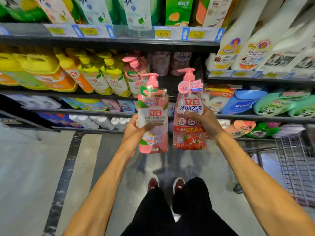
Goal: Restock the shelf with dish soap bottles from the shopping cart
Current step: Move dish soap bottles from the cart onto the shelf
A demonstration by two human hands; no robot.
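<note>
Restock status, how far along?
Looks done: pink bottles stand on the shelf. In hand: left hand holds the left bottle, right hand the right bottle, both upright before the gap. Left: shelve both; cart shows only its wire side, remaining count unknown.

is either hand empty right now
No, the left hand grips a pale pink bottle and the right hand grips a redder pink bottle.

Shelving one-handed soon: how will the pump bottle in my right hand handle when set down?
The bottle looks nearly full of reddish liquid, so probably heavy for its size. Its glossy plastic may slip in the right hand. Tall, with a pump on top, it could tip if nudged.
</note>
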